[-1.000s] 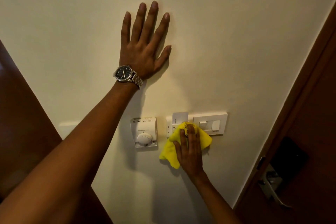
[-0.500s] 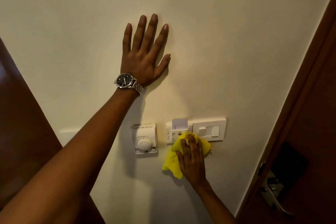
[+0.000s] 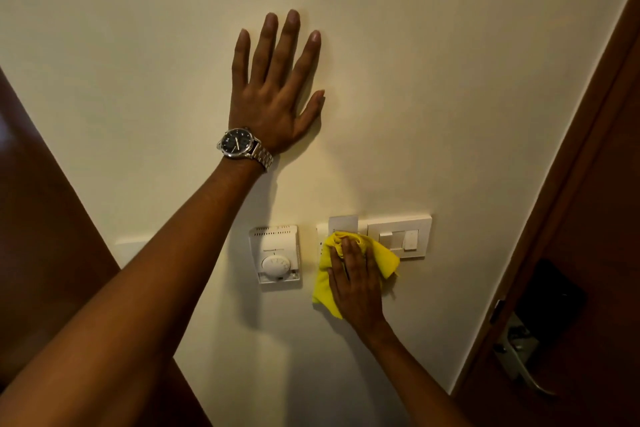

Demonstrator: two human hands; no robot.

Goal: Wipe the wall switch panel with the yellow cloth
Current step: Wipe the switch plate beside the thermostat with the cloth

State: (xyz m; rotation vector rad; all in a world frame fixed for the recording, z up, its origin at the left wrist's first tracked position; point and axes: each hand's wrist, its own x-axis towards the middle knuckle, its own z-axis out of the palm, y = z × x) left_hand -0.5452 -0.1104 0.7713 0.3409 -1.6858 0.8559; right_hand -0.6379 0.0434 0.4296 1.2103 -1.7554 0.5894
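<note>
Head view, wall [image 3: 450,80]: left hand [image 3: 273,100] braced flat, fingers spread, grasping nothing.
Switch panel [image 3: 398,236]: left part under yellow cloth [image 3: 384,256].
Right hand [image 3: 356,281]: palm pinning cloth (mid-wipe).
Next: probably slide right over uncovered rockers.
</note>
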